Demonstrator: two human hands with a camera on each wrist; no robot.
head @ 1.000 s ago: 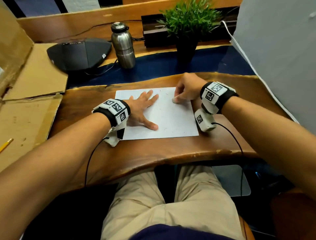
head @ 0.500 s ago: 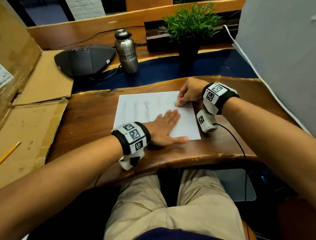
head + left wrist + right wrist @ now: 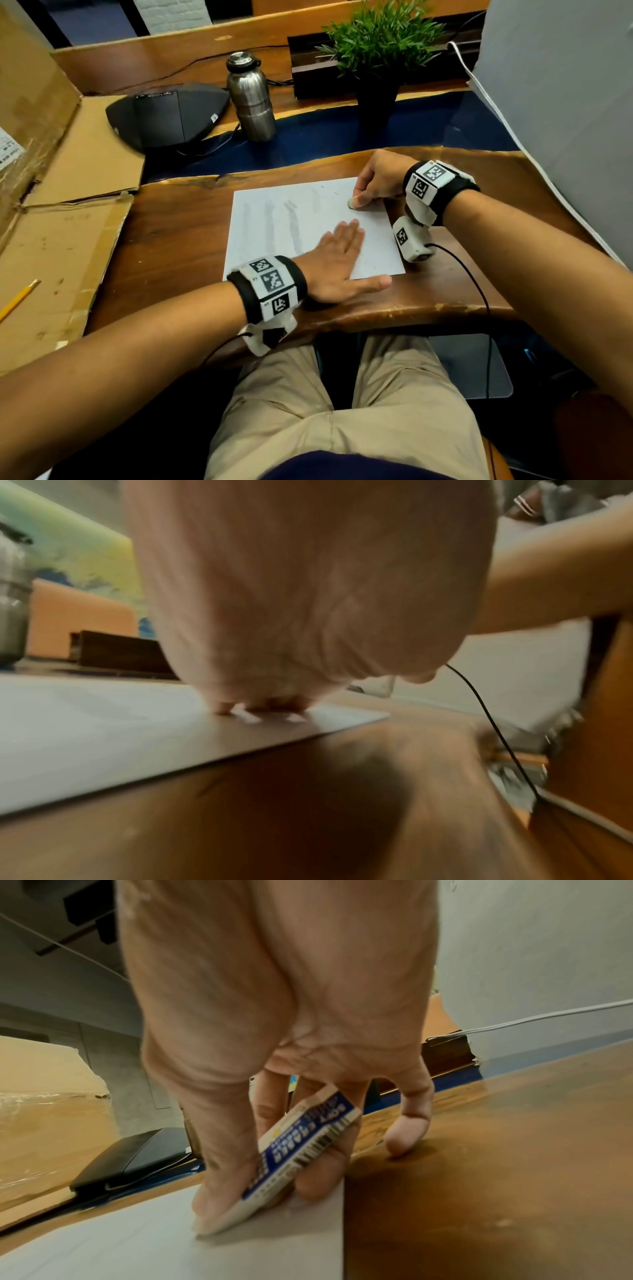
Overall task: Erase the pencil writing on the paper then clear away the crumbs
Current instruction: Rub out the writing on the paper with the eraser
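A white sheet of paper (image 3: 294,219) lies on the wooden desk (image 3: 178,240), with grey smudged streaks across its left and middle. My left hand (image 3: 337,260) lies flat on the paper's near right part, fingers straight, thumb along the near edge. My right hand (image 3: 375,186) pinches a white eraser (image 3: 351,204) in a blue printed sleeve (image 3: 308,1148) and holds its tip on the paper's far right part. A few dark crumbs (image 3: 334,192) lie near the eraser. In the left wrist view the left hand's fingertips (image 3: 260,707) touch the paper (image 3: 103,737).
A steel bottle (image 3: 251,97), a black conference speaker (image 3: 168,114) and a potted plant (image 3: 380,51) stand behind the desk. Flattened cardboard (image 3: 58,246) with a yellow pencil (image 3: 17,299) lies to the left. A grey panel (image 3: 561,102) rises on the right.
My left hand slid from the paper's left middle to its near right part, uncovering the grey streaks. The right hand stayed at the far right with the eraser.
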